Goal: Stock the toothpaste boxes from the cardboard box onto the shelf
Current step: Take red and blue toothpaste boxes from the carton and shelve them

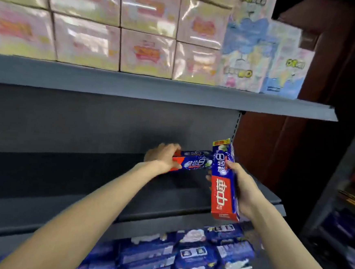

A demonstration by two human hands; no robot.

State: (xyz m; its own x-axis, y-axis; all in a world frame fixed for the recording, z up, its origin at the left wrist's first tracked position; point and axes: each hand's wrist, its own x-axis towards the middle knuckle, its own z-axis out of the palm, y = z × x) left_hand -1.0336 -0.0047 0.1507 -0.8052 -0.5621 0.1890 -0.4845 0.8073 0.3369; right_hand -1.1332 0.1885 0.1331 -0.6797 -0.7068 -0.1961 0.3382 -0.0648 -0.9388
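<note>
Right hand (245, 195) at lower right, grip clenched round an upright red-and-blue toothpaste carton (224, 180), long axis vertical. Left hand (162, 157) at centre frame grips second red-and-blue carton (193, 162) lying crosswise over the dark grey metal shelf (84, 178).

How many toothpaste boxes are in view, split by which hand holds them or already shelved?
Held in left hand, lying sideways toothpaste box: 1
Held in right hand, upright toothpaste box: 1
Set down alone on the middle shelf: 0
Total: 2
</note>
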